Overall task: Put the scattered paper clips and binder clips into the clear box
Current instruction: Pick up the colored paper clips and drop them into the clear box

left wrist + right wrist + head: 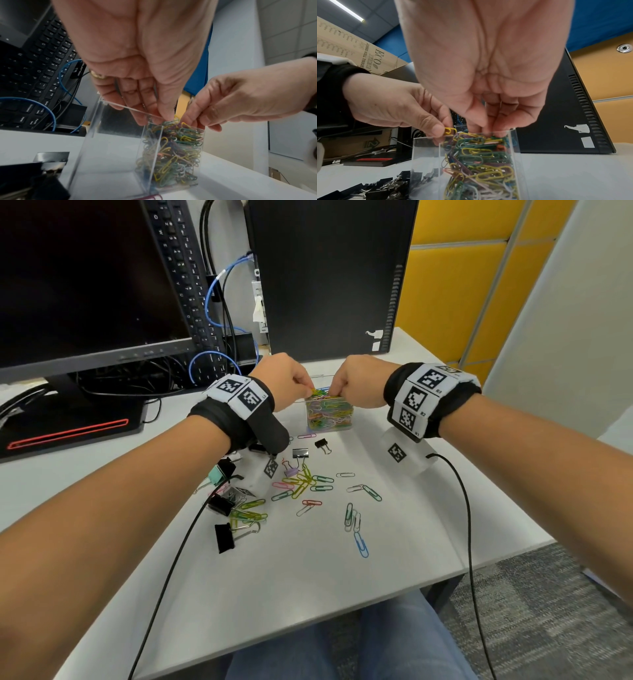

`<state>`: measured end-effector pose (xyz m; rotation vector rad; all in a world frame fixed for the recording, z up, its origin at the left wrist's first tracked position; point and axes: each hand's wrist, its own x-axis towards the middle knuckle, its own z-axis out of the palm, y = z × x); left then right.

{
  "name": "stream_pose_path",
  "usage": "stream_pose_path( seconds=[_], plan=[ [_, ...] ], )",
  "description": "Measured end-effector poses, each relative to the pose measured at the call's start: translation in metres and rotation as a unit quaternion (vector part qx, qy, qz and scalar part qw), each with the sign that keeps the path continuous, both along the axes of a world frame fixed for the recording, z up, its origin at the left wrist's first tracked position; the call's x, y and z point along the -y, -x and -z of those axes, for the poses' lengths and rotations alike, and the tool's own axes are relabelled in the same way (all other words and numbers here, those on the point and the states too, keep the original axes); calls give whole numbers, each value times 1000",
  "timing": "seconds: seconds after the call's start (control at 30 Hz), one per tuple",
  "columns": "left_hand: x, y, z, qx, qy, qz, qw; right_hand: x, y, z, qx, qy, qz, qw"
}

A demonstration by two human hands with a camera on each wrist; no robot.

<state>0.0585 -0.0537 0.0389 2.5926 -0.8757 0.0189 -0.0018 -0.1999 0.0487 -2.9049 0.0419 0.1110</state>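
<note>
A white table (308,577) carries a dark computer tower (329,278) at its far edge. In front of the tower stands the clear box (329,414), nearly full of coloured paper clips. Above its rim, the left hand (281,381) pinches a yellow paper clip (450,131); the right hand (359,381) has its fingertips bunched over the pile, contents unclear. Loose paper clips (322,487) and binder clips (224,537) lie scattered nearer the person.

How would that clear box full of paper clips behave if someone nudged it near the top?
The clear box looks taller than wide, so a high push might tip it. Still, the paper clips fill its compartment almost to the rim, which probably makes it bottom-heavy and steadier. Its thin, smooth walls on the smooth white table suggest it would more likely slide.
</note>
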Motion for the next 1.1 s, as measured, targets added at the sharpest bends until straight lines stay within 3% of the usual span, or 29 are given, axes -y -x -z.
stream_pose_path(
  seconds=[0.23,0.87,1.0,1.1],
  plan=[
    [16,4,1,42,11,-3,999,5,-3,0,65,-59,55,995],
    [3,14,12,26,-76,72,994,2,8,-1,56,-2,43,997],
    [-6,20,11,43,-48,81,995,-1,19,-6,94,-21,33,995],
    [-17,29,11,60,-27,83,994,-6,33,-3,70,-32,0,997]
  ],
)
